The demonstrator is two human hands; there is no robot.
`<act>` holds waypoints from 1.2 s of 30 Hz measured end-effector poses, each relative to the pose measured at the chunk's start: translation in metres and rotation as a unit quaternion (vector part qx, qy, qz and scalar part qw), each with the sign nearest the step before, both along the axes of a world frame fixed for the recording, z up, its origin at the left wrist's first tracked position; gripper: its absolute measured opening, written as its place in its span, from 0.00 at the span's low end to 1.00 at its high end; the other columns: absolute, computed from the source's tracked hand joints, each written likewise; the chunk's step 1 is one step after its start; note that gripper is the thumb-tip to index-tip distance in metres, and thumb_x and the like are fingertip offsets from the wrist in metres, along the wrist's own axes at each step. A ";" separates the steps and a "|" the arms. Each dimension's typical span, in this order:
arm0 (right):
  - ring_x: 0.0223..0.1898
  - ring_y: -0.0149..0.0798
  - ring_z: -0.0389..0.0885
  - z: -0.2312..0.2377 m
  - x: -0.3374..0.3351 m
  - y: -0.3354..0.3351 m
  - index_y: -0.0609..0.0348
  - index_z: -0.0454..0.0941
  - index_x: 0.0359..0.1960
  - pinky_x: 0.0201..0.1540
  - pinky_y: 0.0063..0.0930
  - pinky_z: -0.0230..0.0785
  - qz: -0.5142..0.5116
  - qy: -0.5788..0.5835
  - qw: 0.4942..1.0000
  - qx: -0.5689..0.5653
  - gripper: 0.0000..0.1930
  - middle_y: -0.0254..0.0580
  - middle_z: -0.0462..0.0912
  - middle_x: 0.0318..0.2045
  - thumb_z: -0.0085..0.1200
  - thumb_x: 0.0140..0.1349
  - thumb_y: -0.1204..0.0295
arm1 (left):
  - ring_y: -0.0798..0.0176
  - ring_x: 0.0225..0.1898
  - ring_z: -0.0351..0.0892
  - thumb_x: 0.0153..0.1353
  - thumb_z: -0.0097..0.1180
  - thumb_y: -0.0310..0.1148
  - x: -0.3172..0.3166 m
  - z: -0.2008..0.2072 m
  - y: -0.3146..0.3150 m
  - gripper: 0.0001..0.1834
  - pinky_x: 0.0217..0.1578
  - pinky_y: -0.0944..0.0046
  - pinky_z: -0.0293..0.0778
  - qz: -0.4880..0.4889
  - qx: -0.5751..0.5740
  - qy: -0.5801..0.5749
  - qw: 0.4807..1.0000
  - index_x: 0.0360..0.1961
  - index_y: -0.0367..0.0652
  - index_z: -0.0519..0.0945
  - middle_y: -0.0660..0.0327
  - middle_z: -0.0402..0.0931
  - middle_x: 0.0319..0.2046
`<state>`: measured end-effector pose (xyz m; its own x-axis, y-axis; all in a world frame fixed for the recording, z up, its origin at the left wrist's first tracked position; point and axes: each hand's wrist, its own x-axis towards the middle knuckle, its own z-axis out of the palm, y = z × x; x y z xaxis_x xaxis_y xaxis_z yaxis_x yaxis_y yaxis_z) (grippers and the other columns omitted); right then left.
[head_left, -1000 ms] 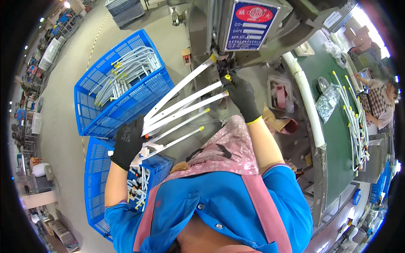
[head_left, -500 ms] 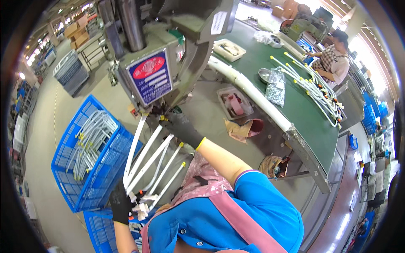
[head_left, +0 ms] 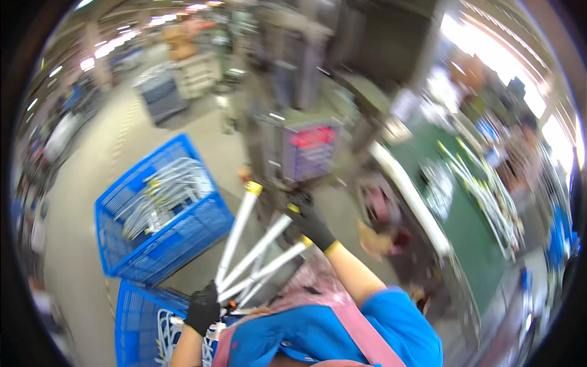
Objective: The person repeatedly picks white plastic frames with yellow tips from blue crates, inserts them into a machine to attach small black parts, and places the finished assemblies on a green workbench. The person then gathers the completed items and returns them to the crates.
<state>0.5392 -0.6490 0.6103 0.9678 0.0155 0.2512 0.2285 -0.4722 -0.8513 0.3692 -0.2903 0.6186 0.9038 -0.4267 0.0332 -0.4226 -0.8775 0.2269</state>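
The left hand, in a black glove, is clenched around the near ends of a fan of white tubes that spread up and to the right. The right hand, also black-gloved, is closed on the far end of one tube, near its yellow tip — the picture is blurred, so the exact pinch cannot be told. Beyond the hands stands a grey machine with a red-and-blue plate. To the left on the floor sits a blue crate holding more white tubes, and a second blue crate lies nearer, just beside the left hand. A green bench runs along the right.
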 end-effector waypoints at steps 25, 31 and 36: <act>0.32 0.30 0.77 0.355 0.067 -0.267 0.57 0.74 0.50 0.37 0.27 0.73 0.124 -0.346 0.794 0.484 0.14 0.34 0.77 0.29 0.49 0.67 0.65 | 0.48 0.33 0.80 0.44 0.55 0.26 0.007 -0.011 -0.009 0.26 0.31 0.51 0.73 0.018 -0.010 -0.043 0.999 0.49 0.34 0.70 0.50 0.78 0.31; 0.29 0.26 0.77 0.382 0.032 -0.240 0.63 0.77 0.46 0.36 0.20 0.75 -0.237 -0.515 0.804 -0.177 0.13 0.36 0.78 0.29 0.41 0.71 0.69 | 0.47 0.32 0.80 0.44 0.55 0.26 0.007 -0.004 -0.010 0.26 0.32 0.50 0.74 -0.007 -0.036 -0.093 0.995 0.49 0.34 0.71 0.49 0.78 0.30; 0.21 0.27 0.72 0.279 0.012 -0.235 0.59 0.76 0.27 0.27 0.24 0.63 -0.228 -0.458 0.859 0.013 0.23 0.34 0.74 0.16 0.35 0.73 0.58 | 0.44 0.29 0.79 0.50 0.56 0.30 0.010 -0.012 -0.006 0.24 0.30 0.49 0.73 -0.046 -0.047 -0.114 0.991 0.50 0.33 0.72 0.47 0.78 0.28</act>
